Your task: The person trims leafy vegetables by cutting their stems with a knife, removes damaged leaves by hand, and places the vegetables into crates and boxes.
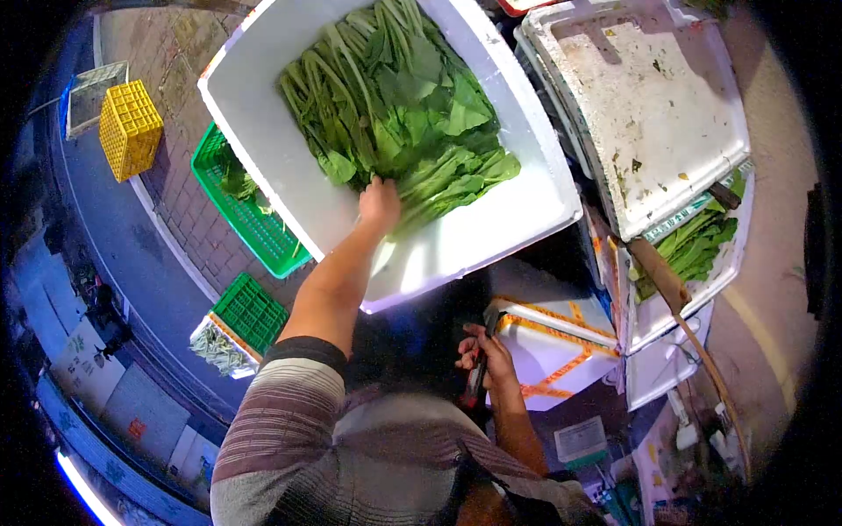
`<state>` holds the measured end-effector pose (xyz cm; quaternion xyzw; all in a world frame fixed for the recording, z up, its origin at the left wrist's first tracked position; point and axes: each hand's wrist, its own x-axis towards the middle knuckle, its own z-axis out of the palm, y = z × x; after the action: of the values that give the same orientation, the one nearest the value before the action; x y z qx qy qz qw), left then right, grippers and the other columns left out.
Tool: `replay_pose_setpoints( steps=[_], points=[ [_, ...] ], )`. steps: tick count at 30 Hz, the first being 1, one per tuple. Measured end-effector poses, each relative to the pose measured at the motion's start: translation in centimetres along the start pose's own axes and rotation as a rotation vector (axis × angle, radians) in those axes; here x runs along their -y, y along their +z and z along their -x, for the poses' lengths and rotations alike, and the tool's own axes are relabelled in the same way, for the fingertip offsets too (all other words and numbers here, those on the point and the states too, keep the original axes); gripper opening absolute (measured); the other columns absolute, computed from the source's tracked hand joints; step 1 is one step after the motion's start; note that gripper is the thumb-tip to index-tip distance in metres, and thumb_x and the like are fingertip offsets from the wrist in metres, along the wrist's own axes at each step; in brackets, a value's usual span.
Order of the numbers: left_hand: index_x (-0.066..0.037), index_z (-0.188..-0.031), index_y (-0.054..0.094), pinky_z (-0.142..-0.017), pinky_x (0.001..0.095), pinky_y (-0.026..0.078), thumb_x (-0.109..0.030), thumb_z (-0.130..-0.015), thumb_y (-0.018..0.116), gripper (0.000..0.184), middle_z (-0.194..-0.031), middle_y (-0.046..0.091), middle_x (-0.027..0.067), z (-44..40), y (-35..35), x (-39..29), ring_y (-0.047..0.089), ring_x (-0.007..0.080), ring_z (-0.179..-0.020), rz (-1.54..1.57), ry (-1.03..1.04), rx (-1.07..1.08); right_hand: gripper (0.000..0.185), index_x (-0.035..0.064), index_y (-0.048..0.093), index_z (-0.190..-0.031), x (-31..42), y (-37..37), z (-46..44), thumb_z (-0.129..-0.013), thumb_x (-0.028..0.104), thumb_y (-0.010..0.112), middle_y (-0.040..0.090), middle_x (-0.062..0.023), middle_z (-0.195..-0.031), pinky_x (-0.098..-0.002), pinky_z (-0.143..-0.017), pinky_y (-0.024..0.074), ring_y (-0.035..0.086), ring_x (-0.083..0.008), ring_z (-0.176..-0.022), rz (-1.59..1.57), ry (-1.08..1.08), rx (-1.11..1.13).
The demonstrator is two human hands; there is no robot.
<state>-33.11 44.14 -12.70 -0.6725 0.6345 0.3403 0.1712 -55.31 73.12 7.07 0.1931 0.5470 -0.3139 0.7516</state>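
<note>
A white foam box (pixel 307 210) holds long-stemmed leafy greens (pixel 403 96) piled in its upper part. My left hand (pixel 379 206) reaches over the box's near rim, its fingers closed at the lower edge of the greens, around stems that are mostly hidden. Lower and to the right, outside the box, my right hand (pixel 491 355) has its fingers curled round a dark, narrow object (pixel 476 381) with some red on it; I cannot make out what it is.
A white foam lid (pixel 667 114) lies at the upper right above another box of greens (pixel 697 245). Green crates (pixel 254 232) and a yellow crate (pixel 130 131) stand at left. An orange-taped foam box (pixel 553 355) is beside my right hand.
</note>
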Motion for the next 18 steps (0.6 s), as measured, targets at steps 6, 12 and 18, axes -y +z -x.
replay_pose_setpoints(
  steps=[6, 12, 18],
  points=[
    [-0.002, -0.099, 0.06, -0.077, 0.0479, 0.053, -0.03, -0.081, 0.062, 0.033, -0.094, 0.066, 0.0222, -0.2, 2.6, 1.1, 0.065, 0.0403, -0.088, -0.126, 0.128, -0.016, 0.044, 0.0041, 0.051, -0.129, -0.1, 1.2, -0.9, -0.099, 0.036, 0.055, 0.063, -0.0145, -0.088, -0.0421, -0.068, 0.0574, 0.062, -0.0183, -0.058, -0.095, 0.006, 0.022],
    [-0.002, -0.104, 0.066, -0.088, 0.0414, 0.049, -0.049, -0.078, 0.066, 0.054, -0.111, 0.064, 0.0237, -1.1, -1.0, 1.4, 0.062, 0.0358, -0.102, 0.035, 0.217, 0.502, 0.043, 0.0057, 0.051, -0.128, -0.5, 1.4, -1.3, -0.098, 0.037, 0.057, 0.064, -0.0132, -0.088, -0.0416, -0.066, 0.0566, 0.061, -0.0179, -0.058, -0.087, 0.02, 0.011],
    [0.004, -0.119, 0.063, -0.102, 0.0379, 0.044, -0.068, -0.072, 0.068, 0.085, -0.128, 0.058, 0.0274, -3.6, 4.2, 3.7, 0.056, 0.0379, -0.118, -0.111, 0.28, 0.581, 0.043, 0.0072, 0.05, -0.129, -1.1, 0.9, -2.1, -0.099, 0.036, 0.056, 0.063, -0.0129, -0.088, -0.0411, -0.067, 0.057, 0.061, -0.0164, -0.058, -0.147, 0.003, 0.043]
  ],
)
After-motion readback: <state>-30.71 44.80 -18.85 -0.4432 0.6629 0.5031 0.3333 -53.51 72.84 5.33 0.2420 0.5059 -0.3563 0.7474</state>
